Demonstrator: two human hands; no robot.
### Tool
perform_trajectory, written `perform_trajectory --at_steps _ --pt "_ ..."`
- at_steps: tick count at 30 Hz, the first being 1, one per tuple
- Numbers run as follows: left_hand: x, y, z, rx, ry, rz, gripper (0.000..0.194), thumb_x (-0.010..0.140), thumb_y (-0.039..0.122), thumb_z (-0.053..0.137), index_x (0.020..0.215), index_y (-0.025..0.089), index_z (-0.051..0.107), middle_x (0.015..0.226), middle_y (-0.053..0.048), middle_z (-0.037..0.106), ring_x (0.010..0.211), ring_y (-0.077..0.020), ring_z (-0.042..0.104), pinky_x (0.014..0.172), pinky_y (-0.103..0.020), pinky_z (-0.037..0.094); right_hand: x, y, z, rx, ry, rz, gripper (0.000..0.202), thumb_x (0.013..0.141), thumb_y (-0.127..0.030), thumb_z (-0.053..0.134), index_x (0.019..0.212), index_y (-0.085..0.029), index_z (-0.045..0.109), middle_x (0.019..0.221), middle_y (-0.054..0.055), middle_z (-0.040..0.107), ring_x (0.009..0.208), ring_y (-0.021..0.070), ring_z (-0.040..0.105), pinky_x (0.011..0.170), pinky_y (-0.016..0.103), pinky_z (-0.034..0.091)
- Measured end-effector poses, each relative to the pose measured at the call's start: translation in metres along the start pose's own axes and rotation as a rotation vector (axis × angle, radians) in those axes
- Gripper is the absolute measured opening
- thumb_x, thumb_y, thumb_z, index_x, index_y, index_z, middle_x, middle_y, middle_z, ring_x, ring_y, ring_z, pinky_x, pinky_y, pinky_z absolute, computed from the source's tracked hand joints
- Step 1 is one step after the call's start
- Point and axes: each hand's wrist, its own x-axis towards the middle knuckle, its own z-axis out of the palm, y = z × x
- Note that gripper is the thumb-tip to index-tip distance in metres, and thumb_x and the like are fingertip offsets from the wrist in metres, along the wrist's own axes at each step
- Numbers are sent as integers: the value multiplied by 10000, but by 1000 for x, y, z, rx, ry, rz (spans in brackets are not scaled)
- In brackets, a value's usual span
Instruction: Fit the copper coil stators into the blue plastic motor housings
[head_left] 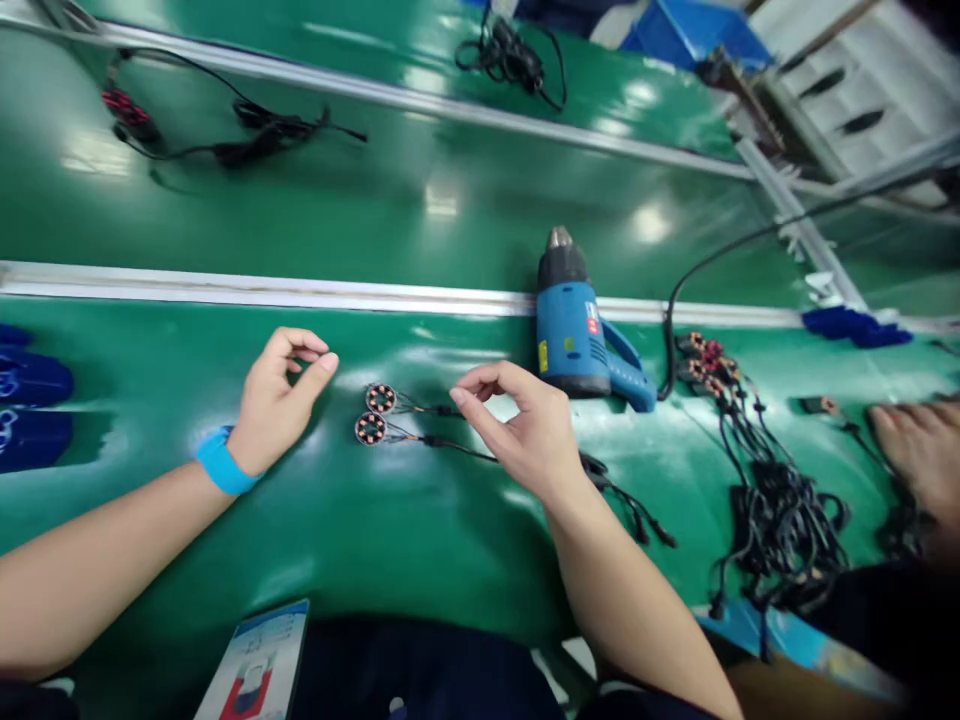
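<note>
Close, but Holding Nothing

The step in hand seems to be work around the upper ring (388, 398) and the lower ring (377, 430), with neither one held. They lie side by side on the green surface (420, 540), between the left grip (274, 410) and the right grip (529, 425). Both grips are bent and loose. In each, the thumb and finger tips are a little apart, with nothing seen between them. Black wires (465, 449) run from the rings and pass under the right grip; I cannot tell if it touches them. Any next move on a ring would call for a soft pinch, since the wires look thin. The blue heat gun (574, 330) is just past the right grip, and a pile of wires (784, 510) is well off to its right.
</note>
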Motion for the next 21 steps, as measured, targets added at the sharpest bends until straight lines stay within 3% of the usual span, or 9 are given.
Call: perform_trajectory --at_steps 4,8,12,16,19,21 --pt "-7 5 6 132 33 119 178 948 351 594 1054 209 580 1037 -42 628 995 -219 576 898 -397 447 62 -5 27 -118 -152 -199 74 956 -298 634 973 -227 647 915 32 685 864 222 630 803 364 482" --pt "-10 9 8 162 28 149 132 958 308 579 1056 221 568 1077 -53 622 1053 -248 540 952 -455 412 148 -1 79 -247 -216 -334 179 934 -277 642 1098 -206 635 1108 69 677 1044 267 606 938 407 475" --pt "-10 10 10 109 22 132 108 948 291 566 1033 224 567 1065 -57 624 1051 -262 540 942 -475 408 229 11 121 -495 -233 -250 450 912 -212 662 1345 -178 546 1390 99 553 1242 287 513 1080 426 413" --pt "-9 10 14 71 15 111 109 925 275 572 1026 232 576 1056 -64 629 1045 -280 544 903 -488 416 288 24 140 -615 -176 -136 601 913 -128 615 1485 -124 430 1501 178 426 1362 346 413 1128 502 366" --pt "-8 10 18 40 3 103 123 912 260 584 1033 239 577 1061 -69 631 1040 -285 542 886 -486 419 320 30 152 -669 -182 -119 675 903 -88 604 1534 -208 397 1605 176 253 1479 376 235 1154 564 305" --pt "-7 10 20 12 -7 95 128 906 250 587 1033 242 570 1059 -66 626 1034 -286 533 876 -482 411 339 33 161 -690 -208 -140 672 909 -142 637 1528 -267 409 1650 139 133 1523 371 87 1172 583 256"
